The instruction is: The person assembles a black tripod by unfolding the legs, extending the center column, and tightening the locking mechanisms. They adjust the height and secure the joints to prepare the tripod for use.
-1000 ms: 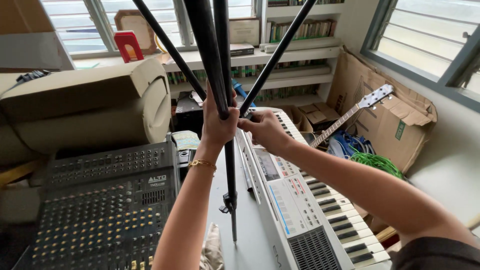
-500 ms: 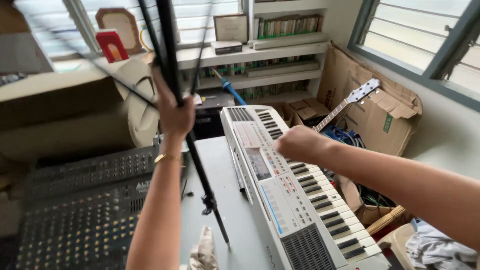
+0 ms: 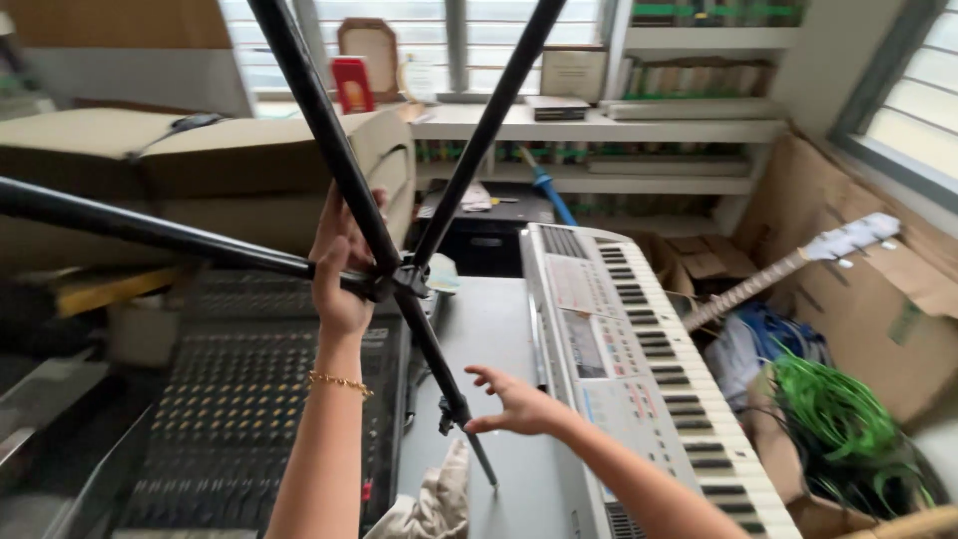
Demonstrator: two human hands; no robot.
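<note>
While the left hand clenched the black tripod stand at its leg hub, three legs splayed above and left of that grip. Below it, the right hand was open, fingertips touching the centre pole. Keyboard lay right.

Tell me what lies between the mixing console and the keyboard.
In the head view, a bare grey tabletop separates the mixing console from the keyboard. The black stand's pole hangs above it, and a crumpled cloth lies there.
</note>
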